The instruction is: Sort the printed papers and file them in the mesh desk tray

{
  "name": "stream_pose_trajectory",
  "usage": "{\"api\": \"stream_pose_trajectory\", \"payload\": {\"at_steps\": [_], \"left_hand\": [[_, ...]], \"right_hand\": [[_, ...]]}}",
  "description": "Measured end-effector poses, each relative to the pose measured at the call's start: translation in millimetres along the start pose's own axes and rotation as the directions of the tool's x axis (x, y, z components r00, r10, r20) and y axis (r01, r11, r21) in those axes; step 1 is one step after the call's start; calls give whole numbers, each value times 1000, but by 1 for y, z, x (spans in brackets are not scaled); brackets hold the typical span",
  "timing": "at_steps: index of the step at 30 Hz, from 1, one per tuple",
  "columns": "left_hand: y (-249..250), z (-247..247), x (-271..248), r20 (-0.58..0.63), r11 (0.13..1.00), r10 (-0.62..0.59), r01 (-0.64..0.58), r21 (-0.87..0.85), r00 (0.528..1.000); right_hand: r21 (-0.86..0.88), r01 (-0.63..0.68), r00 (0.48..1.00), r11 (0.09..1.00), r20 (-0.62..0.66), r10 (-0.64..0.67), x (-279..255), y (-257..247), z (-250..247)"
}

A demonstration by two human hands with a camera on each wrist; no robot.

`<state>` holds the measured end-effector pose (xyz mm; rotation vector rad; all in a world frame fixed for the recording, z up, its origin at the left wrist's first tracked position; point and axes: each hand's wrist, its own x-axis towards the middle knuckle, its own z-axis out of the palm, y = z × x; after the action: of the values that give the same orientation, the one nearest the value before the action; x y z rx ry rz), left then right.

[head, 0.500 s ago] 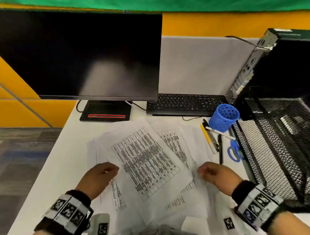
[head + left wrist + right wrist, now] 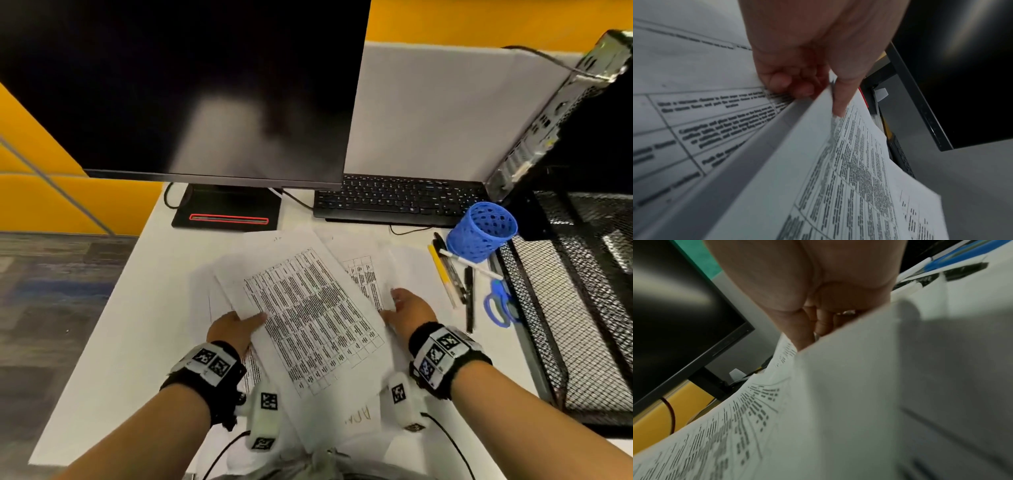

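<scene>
A: Left hand (image 2: 236, 329) and right hand (image 2: 409, 308) each pinch an edge of the top sheet (image 2: 308, 315), raised over the papers (image 2: 407, 270) on the worktop.
B: Risk: sheets below drag along, slide off; tray (image 2: 561, 308) waits right.

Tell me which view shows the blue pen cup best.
The head view: the blue pen cup shows whole, tipped over beside the mesh tray, pens spilled before it. The right wrist view catches only blurred blue at its top edge, perhaps not the cup. The left wrist view shows none.
</scene>
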<state>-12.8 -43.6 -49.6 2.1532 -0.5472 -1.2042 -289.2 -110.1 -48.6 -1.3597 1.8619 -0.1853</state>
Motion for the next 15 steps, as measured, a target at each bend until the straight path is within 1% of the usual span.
{"api": "stream_pose_trajectory", "payload": {"at_steps": [2, 5, 7, 9, 12, 14, 15], "left_hand": [[0, 2, -3, -7, 999, 37, -37, 12, 999], [2, 0, -14, -17, 987, 159, -158, 29, 987], [4, -8, -18, -27, 978, 208, -208, -10, 978], [6, -19, -20, -27, 970, 241, -242, -36, 970], [13, -27, -24, -3, 962, 266, -265, -58, 964], [18, -25, -31, 19, 955, 285, -281, -99, 958], [21, -22, -34, 37, 954, 282, -276, -121, 959]], "right_hand": [[35, 6, 1000, 999, -19, -6, 1, 3, 0], [154, -31, 995, 988, -91, 45, -2, 13, -12], [248, -31, 990, 968, -122, 63, -4, 22, -25], [315, -7, 992, 949, -116, 46, -7, 30, -36], [496, 15, 999, 868, -41, 6, -11, 38, -44], [623, 7, 1000, 782, -11, -1, -19, 36, -45], [697, -8, 1000, 717, 17, -5, -23, 33, -42]]}}
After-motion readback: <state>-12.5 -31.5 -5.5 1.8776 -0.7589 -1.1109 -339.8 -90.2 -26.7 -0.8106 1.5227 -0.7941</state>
